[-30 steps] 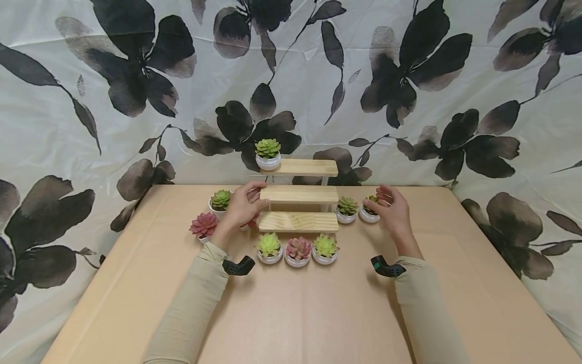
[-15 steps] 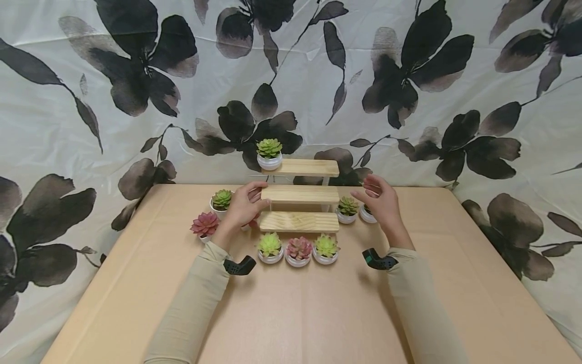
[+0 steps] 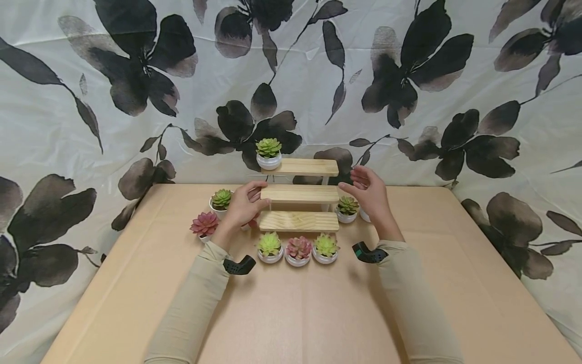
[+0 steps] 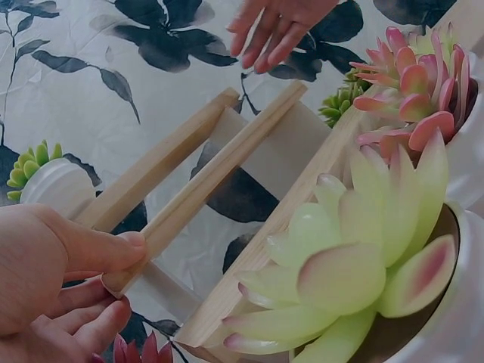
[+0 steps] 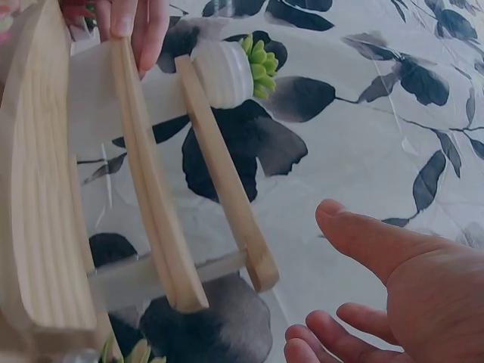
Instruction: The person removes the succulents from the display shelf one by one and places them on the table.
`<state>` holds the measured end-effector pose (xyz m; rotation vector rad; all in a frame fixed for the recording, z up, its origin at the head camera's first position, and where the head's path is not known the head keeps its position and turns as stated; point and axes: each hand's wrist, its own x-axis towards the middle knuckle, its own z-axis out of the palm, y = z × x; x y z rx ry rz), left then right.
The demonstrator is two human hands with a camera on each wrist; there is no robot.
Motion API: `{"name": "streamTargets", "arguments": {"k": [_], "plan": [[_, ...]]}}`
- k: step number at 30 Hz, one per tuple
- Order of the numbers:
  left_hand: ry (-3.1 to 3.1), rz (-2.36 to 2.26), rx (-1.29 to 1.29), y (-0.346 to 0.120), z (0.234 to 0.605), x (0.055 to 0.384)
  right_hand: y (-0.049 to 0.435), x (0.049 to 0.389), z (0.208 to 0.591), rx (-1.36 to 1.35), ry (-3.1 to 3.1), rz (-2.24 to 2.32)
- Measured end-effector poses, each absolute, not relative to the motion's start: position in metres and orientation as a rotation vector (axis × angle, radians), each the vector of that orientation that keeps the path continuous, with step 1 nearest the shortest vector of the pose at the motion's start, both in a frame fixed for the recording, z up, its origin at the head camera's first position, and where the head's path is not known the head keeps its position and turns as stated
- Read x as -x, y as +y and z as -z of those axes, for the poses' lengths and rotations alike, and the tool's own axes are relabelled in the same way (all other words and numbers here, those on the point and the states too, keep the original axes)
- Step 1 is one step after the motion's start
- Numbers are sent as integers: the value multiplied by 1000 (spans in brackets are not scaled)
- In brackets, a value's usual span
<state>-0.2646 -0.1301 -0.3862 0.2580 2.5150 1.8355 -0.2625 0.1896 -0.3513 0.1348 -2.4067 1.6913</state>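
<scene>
A three-tier wooden shelf stand (image 3: 300,194) with pale, translucent supports stands at the back middle of the table. My left hand (image 3: 244,205) pinches the left end of its middle board; in the left wrist view the thumb (image 4: 113,249) lies on top and fingers sit below. On the left end of the top board (image 3: 311,167) is a green succulent in a white pot (image 3: 269,154). My right hand (image 3: 370,194) is just off the stand's right end, fingers spread and holding nothing. In the right wrist view, a gap separates its thumb (image 5: 363,231) from the boards.
In front of the bottom board stand two light-green succulents (image 3: 270,247) (image 3: 325,248) and a pink one (image 3: 298,251). Left of the stand are a green succulent (image 3: 221,200) and a dark pink one (image 3: 204,224). Right of it sits another green succulent (image 3: 347,208), beside a mostly hidden pot.
My right hand has moved left, from over the far-right pot to beside the right end of the middle board. My left hand keeps its grip, and the stand has not moved.
</scene>
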Motion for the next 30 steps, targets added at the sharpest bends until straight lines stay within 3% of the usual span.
{"name": "streamTargets", "arguments": {"k": [30], "plan": [[2543,-1814,-242,-132,391,269,143,273,334,-268,-2429,-1721]]}}
